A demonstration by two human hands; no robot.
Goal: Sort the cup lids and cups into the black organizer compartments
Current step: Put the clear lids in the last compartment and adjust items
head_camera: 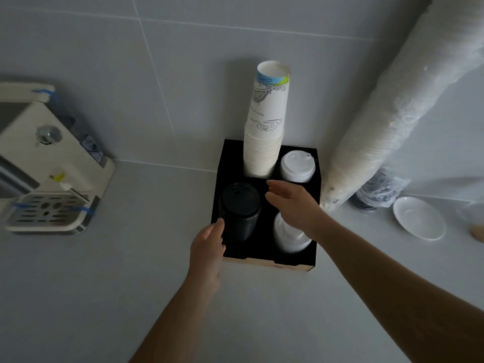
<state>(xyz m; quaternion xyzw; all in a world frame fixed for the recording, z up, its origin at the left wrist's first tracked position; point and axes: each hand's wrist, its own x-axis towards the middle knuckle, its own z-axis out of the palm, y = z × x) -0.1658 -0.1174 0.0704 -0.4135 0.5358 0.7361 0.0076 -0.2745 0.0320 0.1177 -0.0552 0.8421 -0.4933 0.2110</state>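
The black organizer [313,258] stands against the tiled wall with four compartments. A tall stack of upside-down white paper cups [267,121] fills the back left one. White lids [297,165] sit back right, black lids [239,205] front left, and clear lids [285,239] front right. My left hand [208,247] touches the lower side of the black lid stack with relaxed fingers. My right hand [290,203] hovers open over the organizer's middle, above the clear lids, holding nothing.
A long plastic-wrapped sleeve of cups [398,106] leans against the wall to the right of the organizer. A white saucer [419,218] lies on the counter at the far right. A cream machine with a drip tray [49,163] stands at the left.
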